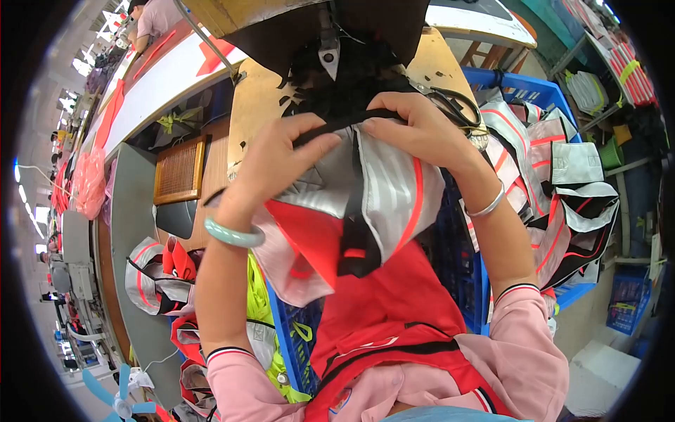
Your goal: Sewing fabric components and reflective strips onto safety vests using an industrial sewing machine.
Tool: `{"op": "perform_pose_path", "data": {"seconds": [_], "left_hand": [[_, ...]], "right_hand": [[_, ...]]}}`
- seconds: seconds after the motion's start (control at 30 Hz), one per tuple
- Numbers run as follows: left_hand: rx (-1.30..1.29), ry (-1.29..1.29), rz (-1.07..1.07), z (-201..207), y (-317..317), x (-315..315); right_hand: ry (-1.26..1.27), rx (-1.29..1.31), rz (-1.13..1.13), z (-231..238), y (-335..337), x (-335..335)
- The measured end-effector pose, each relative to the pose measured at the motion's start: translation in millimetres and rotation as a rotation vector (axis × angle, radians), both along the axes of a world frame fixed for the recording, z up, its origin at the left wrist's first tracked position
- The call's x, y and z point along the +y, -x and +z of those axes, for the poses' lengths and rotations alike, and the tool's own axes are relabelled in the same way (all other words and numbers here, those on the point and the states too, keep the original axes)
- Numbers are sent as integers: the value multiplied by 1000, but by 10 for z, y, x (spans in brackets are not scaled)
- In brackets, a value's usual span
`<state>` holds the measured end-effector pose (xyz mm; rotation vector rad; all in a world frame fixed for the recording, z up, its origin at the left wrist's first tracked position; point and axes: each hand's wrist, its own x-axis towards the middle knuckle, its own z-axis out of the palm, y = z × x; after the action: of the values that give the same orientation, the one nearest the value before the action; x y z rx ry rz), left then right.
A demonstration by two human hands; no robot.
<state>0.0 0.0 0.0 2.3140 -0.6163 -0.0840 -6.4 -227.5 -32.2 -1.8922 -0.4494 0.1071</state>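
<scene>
Both hands grip the black upper edge of a sewn fabric piece, silver-grey with neon red stripes, a red panel and black straps, bag-like in shape. My left hand pinches the edge on the left between thumb and fingers. On the right, my right hand has its thumb on the near side and its fingers folded over the edge. The fabric hangs toward my lap, over a red apron. Just beyond the hands, a pointed metal machine part hangs down above a heap of black scraps.
Black-handled scissors lie right of the scraps on the wooden table. A blue crate at right overflows with similar silver-and-red pieces. More pieces sit at lower left. A person works at the far left.
</scene>
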Motion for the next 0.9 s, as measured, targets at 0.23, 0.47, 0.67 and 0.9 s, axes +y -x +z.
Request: {"op": "perform_pose_path", "data": {"seconds": [0.23, 0.47, 0.67, 0.9], "left_hand": [[184, -15, -112, 76, -464, 84], [193, 28, -108, -9, -633, 107], [212, 62, -76, 66, -634, 102], [205, 88, -71, 84, -680, 106]], "right_hand": [[-182, 135, -46, 66, -184, 66], [-196, 168, -58, 50, -325, 58], [-276, 187, -37, 65, -376, 58], [-328, 202, -51, 141, -377, 83]]}}
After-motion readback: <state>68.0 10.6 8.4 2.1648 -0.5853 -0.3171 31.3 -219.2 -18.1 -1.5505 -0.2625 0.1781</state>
